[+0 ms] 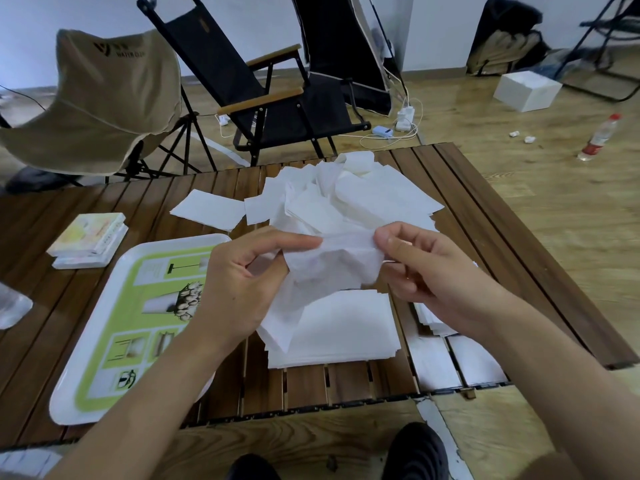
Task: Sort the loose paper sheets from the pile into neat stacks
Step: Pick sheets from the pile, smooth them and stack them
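A messy pile of white paper sheets lies at the far middle of the wooden slat table. Between my hands hangs one crumpled white sheet. My left hand pinches its left edge and my right hand pinches its right edge. Directly below it a neat stack of sheets lies near the table's front edge. Another stack sits to the right, partly hidden by my right wrist. A single flat sheet lies left of the pile.
A white and green tray lies at the front left, with small boxes behind it. Two white sheets lie at the front right corner. Folding chairs stand beyond the table. A bottle and a white box are on the floor.
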`<state>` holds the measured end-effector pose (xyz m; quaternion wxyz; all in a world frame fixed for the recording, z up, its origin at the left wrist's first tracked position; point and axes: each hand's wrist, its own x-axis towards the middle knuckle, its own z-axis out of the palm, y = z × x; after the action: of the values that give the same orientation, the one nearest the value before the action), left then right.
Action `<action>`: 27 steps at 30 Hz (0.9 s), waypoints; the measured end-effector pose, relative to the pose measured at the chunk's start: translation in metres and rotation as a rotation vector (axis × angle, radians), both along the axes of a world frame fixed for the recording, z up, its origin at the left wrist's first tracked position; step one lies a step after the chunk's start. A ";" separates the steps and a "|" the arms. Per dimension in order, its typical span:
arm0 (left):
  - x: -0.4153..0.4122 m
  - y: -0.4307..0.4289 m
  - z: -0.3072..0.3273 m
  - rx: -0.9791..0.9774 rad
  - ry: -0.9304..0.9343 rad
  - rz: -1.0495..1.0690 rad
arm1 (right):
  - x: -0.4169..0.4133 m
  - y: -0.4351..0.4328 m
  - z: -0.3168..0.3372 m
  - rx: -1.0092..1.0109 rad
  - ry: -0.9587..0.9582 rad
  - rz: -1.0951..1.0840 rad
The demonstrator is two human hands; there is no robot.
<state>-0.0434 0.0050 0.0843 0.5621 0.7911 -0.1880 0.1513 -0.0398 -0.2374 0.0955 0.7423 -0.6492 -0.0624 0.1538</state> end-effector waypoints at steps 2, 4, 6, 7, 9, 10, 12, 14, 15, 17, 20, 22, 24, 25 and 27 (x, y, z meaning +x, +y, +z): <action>0.000 0.000 0.001 -0.005 -0.032 -0.011 | 0.001 -0.002 -0.001 0.041 0.030 -0.022; 0.000 0.000 0.001 -0.029 -0.018 -0.016 | 0.000 -0.001 -0.001 0.055 0.041 -0.039; 0.000 0.000 0.001 -0.053 0.008 -0.021 | -0.003 0.003 0.003 0.002 0.088 -0.031; 0.000 0.000 0.001 -0.052 0.007 -0.021 | -0.004 0.005 0.005 -0.032 0.120 -0.011; -0.001 0.000 0.002 -0.036 -0.015 -0.020 | -0.006 0.006 0.007 -0.078 0.142 0.046; -0.001 0.000 0.002 -0.027 -0.024 -0.016 | -0.007 0.007 0.007 -0.108 0.113 0.056; -0.003 -0.001 0.004 -0.023 -0.016 -0.007 | -0.009 0.010 0.004 -0.200 0.024 -0.010; -0.004 -0.001 0.004 -0.024 0.018 -0.008 | -0.009 0.011 -0.002 -0.362 -0.099 -0.142; -0.004 0.000 0.004 -0.024 0.040 -0.019 | -0.008 0.011 -0.005 -0.435 -0.174 -0.186; -0.004 0.000 0.005 -0.035 0.099 -0.065 | -0.008 0.009 -0.006 -0.473 -0.277 -0.175; -0.006 -0.001 0.006 -0.053 0.187 -0.119 | -0.010 0.008 -0.003 -0.470 -0.397 -0.059; -0.007 -0.003 0.005 -0.060 0.210 -0.152 | -0.011 0.010 -0.002 -0.491 -0.439 -0.018; -0.007 -0.003 0.005 -0.066 0.222 -0.177 | -0.011 0.013 -0.004 -0.549 -0.483 0.002; -0.007 -0.003 0.004 -0.056 0.220 -0.181 | -0.011 0.014 -0.006 -0.585 -0.516 0.007; -0.007 -0.003 0.004 -0.021 0.206 -0.180 | -0.010 0.014 -0.009 -0.633 -0.586 0.003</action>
<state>-0.0504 0.0021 0.0886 0.5980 0.7764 -0.1980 0.0199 -0.0501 -0.2233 0.0863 0.4574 -0.8609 -0.2214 -0.0243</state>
